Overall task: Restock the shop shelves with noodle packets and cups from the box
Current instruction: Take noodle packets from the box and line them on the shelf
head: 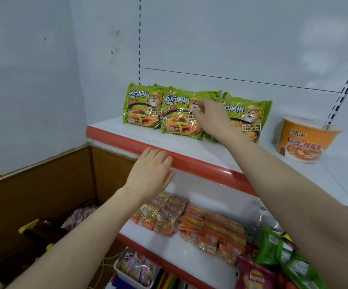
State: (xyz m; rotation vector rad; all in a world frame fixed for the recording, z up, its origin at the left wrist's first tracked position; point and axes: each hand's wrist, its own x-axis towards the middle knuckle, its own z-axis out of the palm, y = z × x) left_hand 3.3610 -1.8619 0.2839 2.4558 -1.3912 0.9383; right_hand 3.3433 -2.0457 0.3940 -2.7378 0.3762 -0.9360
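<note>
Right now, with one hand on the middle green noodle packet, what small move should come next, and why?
Probably nudge the middle green packet back into line using the right hand. Its fingers touch the packet's front, and the packet overlaps the left green packet, standing in front of it. The left hand rests on the red shelf edge.

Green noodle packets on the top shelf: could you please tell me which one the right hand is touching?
The middle packet: the right hand has fingertips on its front; the left packet stands untouched.
</note>
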